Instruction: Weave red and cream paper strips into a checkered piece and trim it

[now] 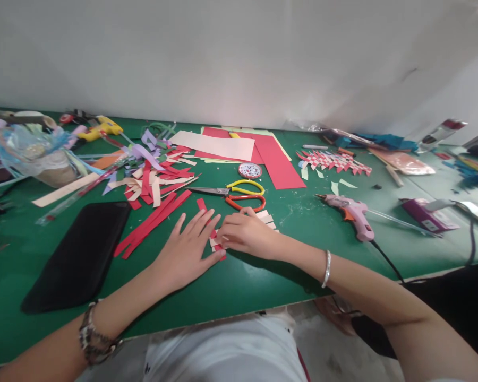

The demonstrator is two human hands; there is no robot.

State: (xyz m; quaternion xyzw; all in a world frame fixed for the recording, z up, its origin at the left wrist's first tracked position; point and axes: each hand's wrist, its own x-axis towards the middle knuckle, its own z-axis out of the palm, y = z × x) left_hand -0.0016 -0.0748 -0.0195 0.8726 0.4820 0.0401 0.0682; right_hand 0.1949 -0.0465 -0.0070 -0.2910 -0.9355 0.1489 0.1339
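My left hand [189, 252] lies spread on the green table, its fingers resting at a red paper strip [201, 204] that runs under them. Beside it, my right hand [249, 233] is bent with fingers closed at a small weave of red and cream paper strips [217, 246]; the fingertips hide most of what they pinch. Ends of cream paper strips [267, 218] stick out beyond the right hand. Just past both hands lie scissors [245, 195] with one yellow and one orange handle. Several long red strips [153, 225] rest left of my left hand.
A black flat case [79, 254] lies at left, below a pile of cut strips [159, 178]. Red sheets [276, 162] lie at the back. To the right are a finished-looking checkered paper weave [334, 163], a pink glue gun [352, 213] with its cord, and a purple box [426, 216].
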